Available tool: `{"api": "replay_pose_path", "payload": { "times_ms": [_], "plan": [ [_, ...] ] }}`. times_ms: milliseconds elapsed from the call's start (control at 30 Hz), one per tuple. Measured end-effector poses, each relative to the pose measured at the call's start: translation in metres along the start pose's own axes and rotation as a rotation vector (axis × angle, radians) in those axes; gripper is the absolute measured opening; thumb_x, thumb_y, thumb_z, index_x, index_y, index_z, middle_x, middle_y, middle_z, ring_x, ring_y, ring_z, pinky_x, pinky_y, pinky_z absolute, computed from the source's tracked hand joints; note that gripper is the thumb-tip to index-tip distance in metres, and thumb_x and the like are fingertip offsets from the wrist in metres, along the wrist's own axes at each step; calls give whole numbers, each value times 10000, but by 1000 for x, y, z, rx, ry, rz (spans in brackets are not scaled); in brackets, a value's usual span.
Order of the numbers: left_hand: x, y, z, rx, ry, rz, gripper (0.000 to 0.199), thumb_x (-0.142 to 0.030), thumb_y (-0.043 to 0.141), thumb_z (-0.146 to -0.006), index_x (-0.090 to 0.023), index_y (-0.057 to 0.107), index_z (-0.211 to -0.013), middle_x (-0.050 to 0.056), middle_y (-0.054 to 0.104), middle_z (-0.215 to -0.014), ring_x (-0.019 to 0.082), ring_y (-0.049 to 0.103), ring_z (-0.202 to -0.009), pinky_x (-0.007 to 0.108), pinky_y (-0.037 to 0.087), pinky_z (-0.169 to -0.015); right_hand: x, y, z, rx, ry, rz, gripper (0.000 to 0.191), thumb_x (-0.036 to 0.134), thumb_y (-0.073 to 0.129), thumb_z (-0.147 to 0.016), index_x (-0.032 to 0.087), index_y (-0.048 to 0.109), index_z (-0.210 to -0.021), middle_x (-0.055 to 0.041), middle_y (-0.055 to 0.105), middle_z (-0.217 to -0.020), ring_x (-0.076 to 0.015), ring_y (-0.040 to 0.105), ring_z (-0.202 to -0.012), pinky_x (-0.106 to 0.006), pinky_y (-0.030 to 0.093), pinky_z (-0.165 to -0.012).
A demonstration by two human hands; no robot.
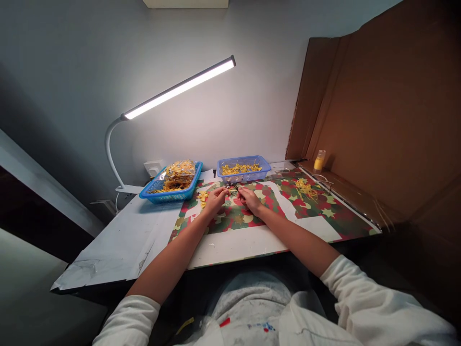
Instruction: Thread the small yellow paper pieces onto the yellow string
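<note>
There they are, the left hand (216, 199) and the right hand (251, 199), almost tip to tip, thumbs and fingers pinched on a slender piece (233, 191) over the camouflage-patterned sheet (230, 223). The fingers cover its ends, and it's too small to make out clearly. Down below, both white sleeves run out of view. At the left, a crinkly clear bag (182, 169) hides part of the load in the blue plastic basket (169, 196). Behind the hands, a rectangular, perforated basket (248, 176) holds thin, golden, leafy bits. Out right, stringy yellow strands (307, 190) tangle loosely near brown cardboard (382, 110), itself cut off by the edge.
</note>
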State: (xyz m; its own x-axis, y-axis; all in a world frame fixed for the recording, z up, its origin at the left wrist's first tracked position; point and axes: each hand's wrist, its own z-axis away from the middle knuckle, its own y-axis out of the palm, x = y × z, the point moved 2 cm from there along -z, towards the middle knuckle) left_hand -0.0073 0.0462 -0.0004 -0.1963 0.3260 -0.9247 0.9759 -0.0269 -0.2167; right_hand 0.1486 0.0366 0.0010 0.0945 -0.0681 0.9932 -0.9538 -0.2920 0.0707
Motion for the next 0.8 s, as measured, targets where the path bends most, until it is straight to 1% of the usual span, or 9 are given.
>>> {"api": "replay_pose_path", "payload": {
  "times_ms": [100, 233, 400, 533, 633, 700, 767, 800],
  "plan": [
    [2, 0, -1, 5, -10, 17, 274, -435, 513, -754, -185, 554, -649, -76, 304, -455, 75, 284, -415, 211, 230, -435, 0, 0, 0, 8, 5, 4, 434, 567, 449, -864, 204, 447, -625, 81, 265, -420, -73, 188, -392, -243, 139, -406],
    [4, 0, -1, 23, -19, 28, 279, -448, 511, -748, -187, 547, -655, -78, 289, -454, 75, 265, -415, 214, 213, -435, 0, 0, 0, 12, 3, 18, 438, 568, 452, -863, 202, 445, -621, 76, 282, -430, -71, 193, -395, -237, 145, -402],
    [3, 0, 0, 24, -18, 14, 288, -454, 500, -758, -189, 542, -653, -73, 291, -452, 79, 267, -420, 219, 207, -439, 0, 0, -1, -1, 5, 33, 426, 550, 456, -860, 201, 460, -616, 64, 306, -440, -79, 217, -412, -237, 175, -404],
    [3, 0, 0, 22, -21, 40, 284, -450, 514, -748, -186, 543, -649, -73, 296, -451, 78, 264, -424, 218, 204, -441, -2, 1, -1, -12, -8, 45, 449, 588, 479, -829, 205, 444, -598, 57, 325, -455, -84, 244, -427, -238, 201, -420],
    [2, 0, 0, 21, -28, 27, 282, -447, 505, -751, -188, 541, -645, -74, 291, -447, 79, 261, -419, 220, 204, -438, -2, 0, -3, -21, -24, 85, 438, 578, 433, -851, 208, 449, -617, 54, 326, -464, -95, 265, -436, -247, 234, -440],
    [0, 0, 0, 21, -33, 14, 279, -443, 501, -755, -190, 538, -641, -75, 280, -444, 79, 259, -413, 221, 202, -434, 0, -6, -6, -70, -31, 163, 396, 531, 378, -884, 211, 471, -671, 50, 343, -479, -110, 306, -449, -254, 265, -463],
    [-1, 1, 0, 24, -39, 26, 273, -440, 508, -749, -191, 534, -640, -78, 269, -440, 78, 252, -409, 221, 194, -428, 4, -19, -10, -190, -62, 343, 342, 483, 370, -898, 214, 494, -725, 38, 405, -517, -129, 384, -494, -258, 297, -504],
    [-2, 1, 1, 25, -40, 39, 273, -441, 514, -745, -190, 532, -640, -80, 266, -439, 77, 250, -408, 221, 191, -425, 7, -28, -12, -271, -88, 474, 321, 468, 388, -896, 214, 504, -737, 26, 449, -548, -138, 426, -533, -259, 308, -530]
  ]
}}
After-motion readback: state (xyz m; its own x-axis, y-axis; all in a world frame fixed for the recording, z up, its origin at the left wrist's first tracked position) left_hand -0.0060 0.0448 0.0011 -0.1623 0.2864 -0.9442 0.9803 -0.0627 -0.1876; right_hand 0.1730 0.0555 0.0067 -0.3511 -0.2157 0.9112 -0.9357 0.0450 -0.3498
